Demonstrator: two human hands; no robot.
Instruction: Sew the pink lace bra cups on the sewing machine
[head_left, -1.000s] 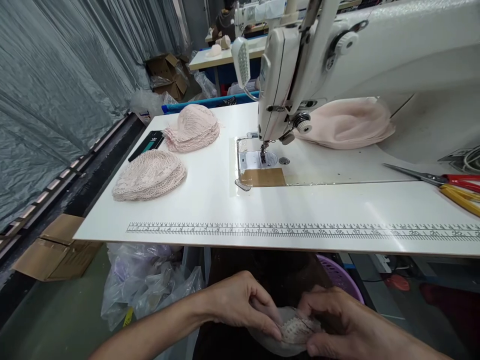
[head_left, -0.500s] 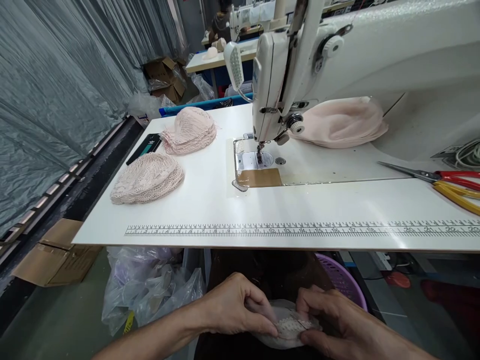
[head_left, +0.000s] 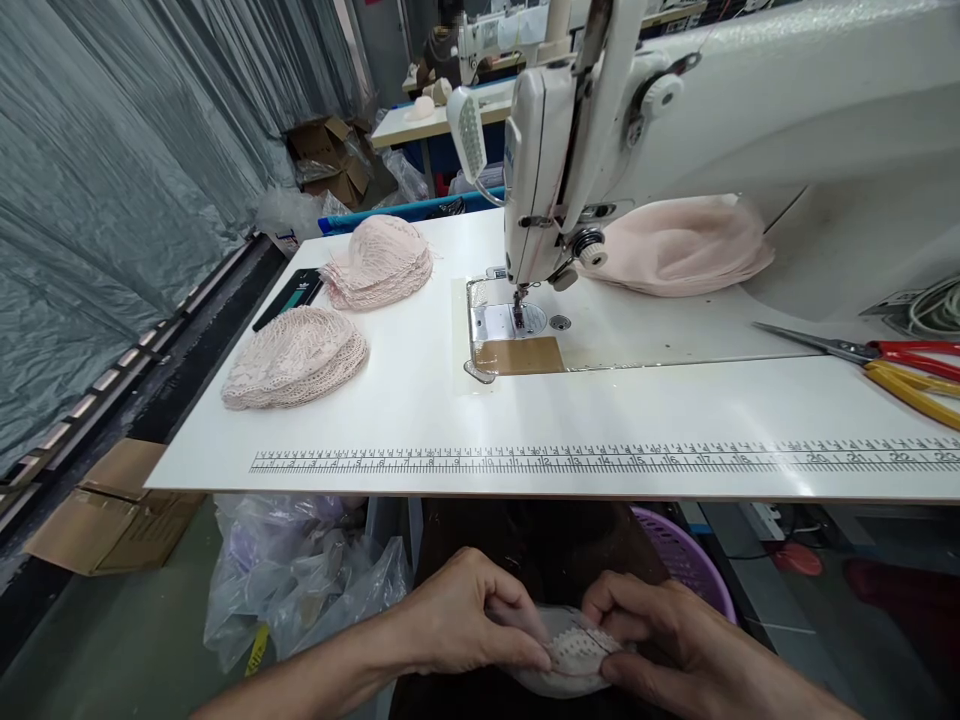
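Below the table's front edge, over my lap, my left hand (head_left: 484, 620) and my right hand (head_left: 660, 640) pinch a small sheer, pale fabric piece (head_left: 562, 680) between them. It looks like a lace-trimmed cup with a line of stitching. My left thumb and fingers close on its left side, my right ones on its right edge. On the table lie two stacks of pink lace cups, a nearer lace stack (head_left: 296, 360) and a farther lace stack (head_left: 382, 262). A stack of sheer pink fabric (head_left: 682, 245) rests behind the needle of the white sewing machine (head_left: 544, 180).
Red-and-yellow-handled scissors (head_left: 877, 355) lie at the table's right. A printed ruler (head_left: 600, 460) runs along the front edge. A dark phone-like object (head_left: 292, 295) sits by the lace stacks. Beneath are plastic bags (head_left: 300, 570), a cardboard box (head_left: 120, 510) and a purple basket (head_left: 686, 560).
My right hand has shifted slightly left, and the fabric piece is bunched a little more between my hands. The things on the table have stayed put.
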